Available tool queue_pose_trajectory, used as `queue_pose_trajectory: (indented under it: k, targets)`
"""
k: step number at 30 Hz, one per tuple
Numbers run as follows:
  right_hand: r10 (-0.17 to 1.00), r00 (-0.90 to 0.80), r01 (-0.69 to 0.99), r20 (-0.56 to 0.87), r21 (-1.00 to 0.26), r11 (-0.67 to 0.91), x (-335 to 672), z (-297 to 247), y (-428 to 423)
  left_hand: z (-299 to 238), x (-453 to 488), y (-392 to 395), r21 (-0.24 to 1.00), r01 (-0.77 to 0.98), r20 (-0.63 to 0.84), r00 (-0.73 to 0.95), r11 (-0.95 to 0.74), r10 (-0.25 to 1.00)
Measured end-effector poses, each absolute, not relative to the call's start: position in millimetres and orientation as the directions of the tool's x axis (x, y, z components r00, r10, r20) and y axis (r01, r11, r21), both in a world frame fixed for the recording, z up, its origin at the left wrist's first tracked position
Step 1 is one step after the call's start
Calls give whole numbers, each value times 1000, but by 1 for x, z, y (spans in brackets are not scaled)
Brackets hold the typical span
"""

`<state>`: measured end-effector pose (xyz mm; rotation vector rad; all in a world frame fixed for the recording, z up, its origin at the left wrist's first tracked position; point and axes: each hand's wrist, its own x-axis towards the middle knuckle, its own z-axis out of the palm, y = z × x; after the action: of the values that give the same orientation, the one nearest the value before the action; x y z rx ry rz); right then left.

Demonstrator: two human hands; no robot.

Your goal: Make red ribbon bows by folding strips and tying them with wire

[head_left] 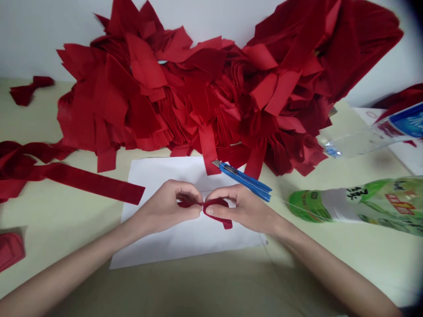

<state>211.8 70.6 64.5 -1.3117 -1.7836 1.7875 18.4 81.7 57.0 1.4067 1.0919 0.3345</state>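
Both hands meet over a white sheet of paper (185,237) on the table. My left hand (172,204) and my right hand (238,207) pinch a short red fabric strip (218,212), which is folded into loops between the fingertips. One end of the strip hangs down below my right thumb. Both hands have their fingers closed on the fabric. A blue utility knife (246,179) lies just beyond my right hand, blade end pointing left.
A big heap of red fabric strips (211,88) fills the back of the table. A long red strip (86,179) lies at left. A green bottle (360,204) and a clear bottle (370,136) lie on their sides at right.
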Motion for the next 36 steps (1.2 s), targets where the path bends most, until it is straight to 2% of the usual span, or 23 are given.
queue_pose_trajectory:
  k: [14,16,20,22,27,31,36]
  targets:
    - [765,-513,427,-389,-889,-165,210,63,68,58,17,81,890,417,-401,519,185,755]
    - [775,-502,438,-383,-886,-154,211,62,69,58,12,86,892,417,-405,568,174,716]
    - [799,-493,472,-345,-877,-88,218,61,75,59,-6,104,860,497,-476,696,117,538]
    - [790,-513,504,-336,-863,-40,223,62,78,59,-16,110,831,546,-523,708,103,475]
    - [701,-569,586,-430,-810,-21,241,66,84,55,-27,112,805,556,-572,636,207,517]
    - [723,-504,575,-473,-808,-128,253,65,86,54,-30,108,802,497,-588,558,331,586]
    - [787,-316,382,-530,-830,-405,257,54,82,53,-39,98,777,414,-627,453,473,633]
